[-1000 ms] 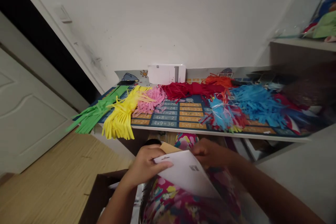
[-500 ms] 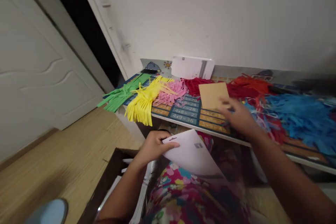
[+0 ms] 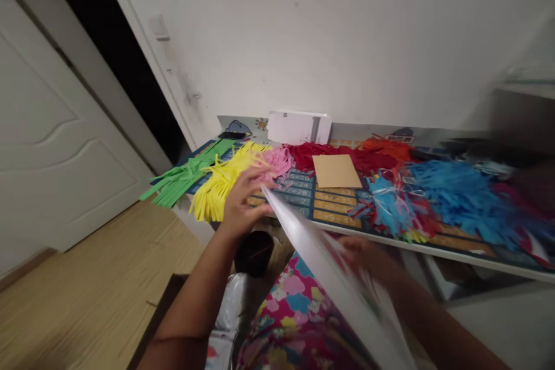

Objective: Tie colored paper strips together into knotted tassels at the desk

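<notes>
A white flat packet [image 3: 303, 245], blurred and tilted on edge, slants down over my lap. At its upper corner my left hand [image 3: 243, 202] has thumb and fingers apart on either side, with a gap around the corner. My right hand [image 3: 368, 257] grips the packet's right side, its fingertips partly hidden and smeared by motion. On the shelf beyond lies a tan square card [image 3: 337, 171], touched by neither hand. Behind my left hand are yellow fringed strips [image 3: 221, 185] and pink fringed strips [image 3: 277, 162].
Green strips [image 3: 182, 176] overhang the shelf's left end. Dark red strips [image 3: 303, 155], a multicoloured bundle [image 3: 392, 205] and blue strips [image 3: 468, 191] lie along it. A white box [image 3: 295, 126] leans on the wall. Below left stands an open box [image 3: 162, 318]; a dark cup [image 3: 255, 251] is under the shelf.
My right hand has left the tan card on the shelf and come back to the packet. The packet has tipped on edge, and my left hand's fingers have spread at its corner.
</notes>
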A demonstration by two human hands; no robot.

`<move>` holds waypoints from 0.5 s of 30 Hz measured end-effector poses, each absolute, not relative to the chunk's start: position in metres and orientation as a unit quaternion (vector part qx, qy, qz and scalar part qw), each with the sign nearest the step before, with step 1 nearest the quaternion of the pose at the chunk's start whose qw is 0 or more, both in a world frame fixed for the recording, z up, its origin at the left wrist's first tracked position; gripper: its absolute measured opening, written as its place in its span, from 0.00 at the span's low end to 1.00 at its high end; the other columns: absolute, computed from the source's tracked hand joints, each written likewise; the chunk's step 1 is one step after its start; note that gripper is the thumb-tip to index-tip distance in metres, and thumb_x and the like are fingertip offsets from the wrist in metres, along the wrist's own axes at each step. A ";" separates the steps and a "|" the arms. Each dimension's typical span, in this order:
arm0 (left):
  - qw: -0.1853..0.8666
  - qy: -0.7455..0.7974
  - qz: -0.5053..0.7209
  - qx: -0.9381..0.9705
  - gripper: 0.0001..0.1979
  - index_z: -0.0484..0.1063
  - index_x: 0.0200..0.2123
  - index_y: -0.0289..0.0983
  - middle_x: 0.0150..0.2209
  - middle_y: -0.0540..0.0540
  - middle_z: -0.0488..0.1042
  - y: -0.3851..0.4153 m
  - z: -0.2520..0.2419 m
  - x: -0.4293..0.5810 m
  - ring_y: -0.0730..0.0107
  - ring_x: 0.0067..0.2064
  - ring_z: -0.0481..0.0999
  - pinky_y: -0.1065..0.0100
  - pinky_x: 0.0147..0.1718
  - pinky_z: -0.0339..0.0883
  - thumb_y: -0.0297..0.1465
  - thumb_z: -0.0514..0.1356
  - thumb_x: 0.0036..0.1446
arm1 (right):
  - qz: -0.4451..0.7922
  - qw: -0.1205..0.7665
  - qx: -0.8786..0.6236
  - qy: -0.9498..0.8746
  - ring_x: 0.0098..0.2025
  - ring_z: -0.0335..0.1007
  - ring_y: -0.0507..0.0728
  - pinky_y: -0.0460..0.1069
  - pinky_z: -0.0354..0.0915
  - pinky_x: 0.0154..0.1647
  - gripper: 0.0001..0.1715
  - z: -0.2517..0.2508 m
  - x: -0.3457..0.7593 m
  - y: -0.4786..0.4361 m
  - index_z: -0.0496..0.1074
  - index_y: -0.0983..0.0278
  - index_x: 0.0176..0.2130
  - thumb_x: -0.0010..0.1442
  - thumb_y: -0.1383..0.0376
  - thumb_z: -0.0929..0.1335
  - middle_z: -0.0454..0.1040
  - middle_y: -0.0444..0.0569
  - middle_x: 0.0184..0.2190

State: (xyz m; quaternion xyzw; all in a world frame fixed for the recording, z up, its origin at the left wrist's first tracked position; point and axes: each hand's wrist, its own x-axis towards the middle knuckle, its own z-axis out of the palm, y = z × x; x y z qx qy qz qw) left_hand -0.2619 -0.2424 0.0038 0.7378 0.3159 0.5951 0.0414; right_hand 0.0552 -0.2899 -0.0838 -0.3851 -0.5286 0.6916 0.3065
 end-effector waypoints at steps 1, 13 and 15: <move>0.023 0.386 0.618 0.685 0.21 0.79 0.44 0.40 0.51 0.41 0.77 -0.237 -0.001 -0.261 0.58 0.51 0.76 0.55 0.50 0.71 0.49 0.66 0.55 | 0.647 0.349 -0.423 -0.529 0.31 0.77 0.59 0.52 0.73 0.35 0.31 -0.078 0.058 -0.283 0.77 0.65 0.41 0.48 0.45 0.75 0.80 0.52 0.33; -0.071 0.425 0.248 0.868 0.25 0.68 0.60 0.38 0.64 0.36 0.68 -0.238 -0.099 -0.146 0.46 0.65 0.66 0.43 0.61 0.60 0.39 0.62 0.62 | -0.065 0.324 -0.735 -0.593 0.69 0.48 0.77 0.73 0.42 0.67 0.39 -0.040 0.099 -0.195 0.62 0.68 0.66 0.64 0.50 0.67 0.56 0.68 0.68; -0.066 0.446 0.219 0.865 0.25 0.67 0.61 0.38 0.64 0.37 0.68 -0.230 -0.101 -0.144 0.46 0.66 0.64 0.42 0.63 0.57 0.39 0.61 0.63 | -0.095 0.210 -0.779 -0.583 0.70 0.44 0.80 0.76 0.42 0.65 0.44 -0.047 0.123 -0.185 0.60 0.64 0.68 0.61 0.46 0.68 0.50 0.65 0.71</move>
